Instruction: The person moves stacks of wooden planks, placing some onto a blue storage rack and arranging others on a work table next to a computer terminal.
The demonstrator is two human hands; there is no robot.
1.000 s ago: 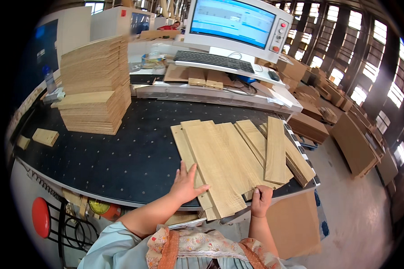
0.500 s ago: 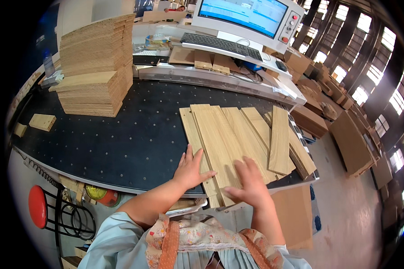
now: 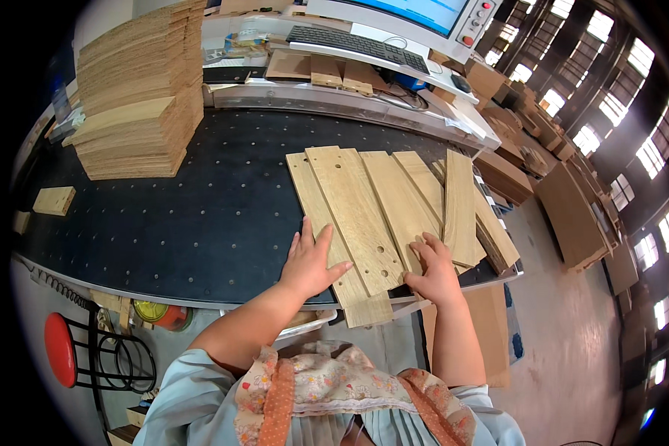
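Several pale wooden boards (image 3: 333, 223) lie overlapped in a fan on the black table. Drilled holes show near both ends of the second board (image 3: 353, 215) from the left. My left hand (image 3: 308, 260) rests with fingers spread at the left edge of the fan, its thumb across the leftmost board. Fingers bent, my right hand (image 3: 432, 273) grips the near end of a plain board (image 3: 395, 197) beside the holed one. That board's end is partly hidden under the hand. A short wooden piece (image 3: 369, 310) juts past the table's front edge below the holed board.
A tall stack of boards (image 3: 137, 111) stands at the table's far left, near a small wood block (image 3: 53, 201). Behind the table are a keyboard (image 3: 357, 46) and a monitor (image 3: 405, 11). A red stool (image 3: 59, 349) stands at lower left; brown panels (image 3: 572, 212) lean at right.
My right hand has moved right and come down on a plain board. Holes now show on the second board, where plain wood showed before. The view has shifted, while my left hand stays on the boards.
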